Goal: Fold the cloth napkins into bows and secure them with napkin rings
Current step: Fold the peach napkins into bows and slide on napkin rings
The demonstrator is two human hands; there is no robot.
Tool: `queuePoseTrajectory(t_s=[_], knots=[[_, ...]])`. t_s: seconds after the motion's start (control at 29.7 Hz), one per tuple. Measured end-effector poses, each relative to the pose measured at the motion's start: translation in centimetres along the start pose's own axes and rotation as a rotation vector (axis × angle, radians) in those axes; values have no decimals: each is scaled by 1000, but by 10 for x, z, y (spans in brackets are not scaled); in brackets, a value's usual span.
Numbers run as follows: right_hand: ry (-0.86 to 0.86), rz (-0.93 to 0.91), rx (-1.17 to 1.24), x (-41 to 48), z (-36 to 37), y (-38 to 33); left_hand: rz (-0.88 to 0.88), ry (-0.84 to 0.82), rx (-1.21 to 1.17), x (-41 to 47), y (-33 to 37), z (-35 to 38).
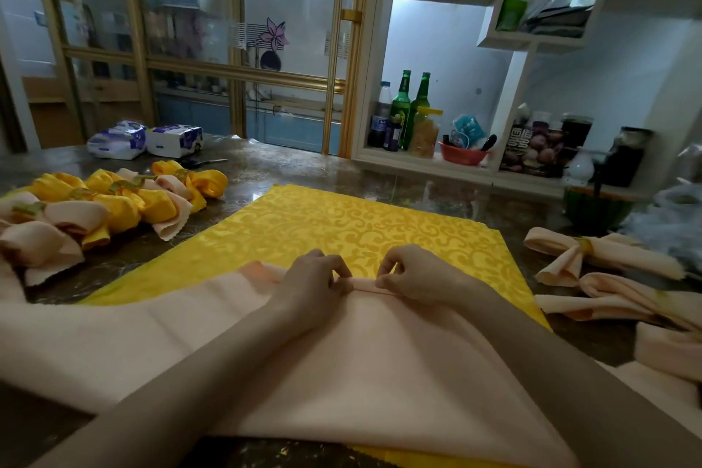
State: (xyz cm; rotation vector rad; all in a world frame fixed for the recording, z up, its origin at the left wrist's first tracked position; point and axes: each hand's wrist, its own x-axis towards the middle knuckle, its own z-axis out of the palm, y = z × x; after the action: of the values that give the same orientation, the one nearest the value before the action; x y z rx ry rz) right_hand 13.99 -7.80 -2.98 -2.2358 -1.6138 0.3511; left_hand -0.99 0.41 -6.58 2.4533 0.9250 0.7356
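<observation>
a peach napkin (342, 353) lies spread on the near part of the desk (266, 167). it sits on top of a yellow napkin (361, 228) with a scroll pattern, whose far half shows bare beyond it. both hands are at the peach napkin's far edge, close together but not touching. the left hand (311, 277) has its grip clamped on that edge, fingers curled over it. the right hand (414, 274) pinches the edge the same way just beside it. between the two hands the edge is turned over into a narrow fold. both forearms lie across the peach cloth.

to the left on the desk sits a heap of finished bows (114, 201), yellow and peach mixed, with rings showing around the middles of several (they look greenish-gold from here). to the right, more peach bows (607, 289) lie near the desk's edge, and the farthest one is cinched by a gold napkin ring (584, 245).

at the far left of the desk are two tissue packs (144, 139) side by side, with scissors (203, 162) just beside them. behind the desk on the right, a white shelf (425, 163) carries two green bottles (410, 106) standing upright and a red bowl (461, 156).
</observation>
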Motion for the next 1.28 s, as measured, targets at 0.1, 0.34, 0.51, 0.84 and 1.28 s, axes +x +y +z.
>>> queuePoseTrajectory(t_s=[0.1, 0.34, 0.51, 0.84, 1.28], knots=[[237, -26, -35, -16, 16, 8, 30, 63, 15, -6, 0, 1], [372, -112, -178, -32, 24, 15, 113, 111, 127, -12, 0, -1], [404, -197, -243, -37, 26, 11, 135, 136, 289, -14, 3, -2], [341, -322, -93, -48, 21, 13, 141, 144, 178, -21, 9, -4], [291, -175, -82, -45, 17, 18, 223, 40, 221, -19, 6, -4]])
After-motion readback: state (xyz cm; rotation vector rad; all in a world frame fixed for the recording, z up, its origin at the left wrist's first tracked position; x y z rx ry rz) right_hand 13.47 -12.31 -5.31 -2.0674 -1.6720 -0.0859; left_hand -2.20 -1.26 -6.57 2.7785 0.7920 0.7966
